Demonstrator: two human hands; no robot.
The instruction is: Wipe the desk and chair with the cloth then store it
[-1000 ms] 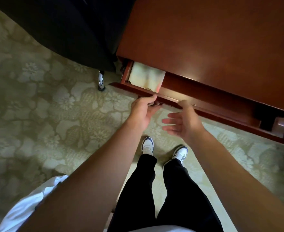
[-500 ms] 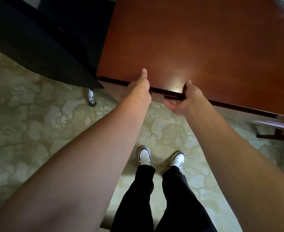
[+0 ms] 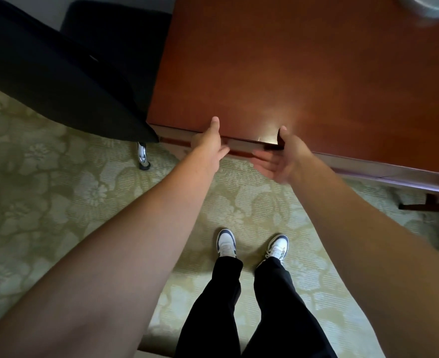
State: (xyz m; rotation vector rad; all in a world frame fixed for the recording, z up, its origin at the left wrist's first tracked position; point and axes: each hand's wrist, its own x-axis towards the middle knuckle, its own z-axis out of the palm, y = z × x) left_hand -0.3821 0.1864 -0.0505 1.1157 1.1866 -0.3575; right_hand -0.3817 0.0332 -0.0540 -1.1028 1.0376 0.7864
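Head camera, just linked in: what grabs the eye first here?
Two bare forearms reach up the frame to the front edge of a red-brown desk, the left hand and the blurred right hand both at it. A black chair fills the upper left, over floral carpet.

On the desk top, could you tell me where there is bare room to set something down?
The desk top shows bare wood from its left edge beside the black chair across to the right. A blurred pale object occupies the far right corner. The near edge is crowded: the left hand and right hand are there.
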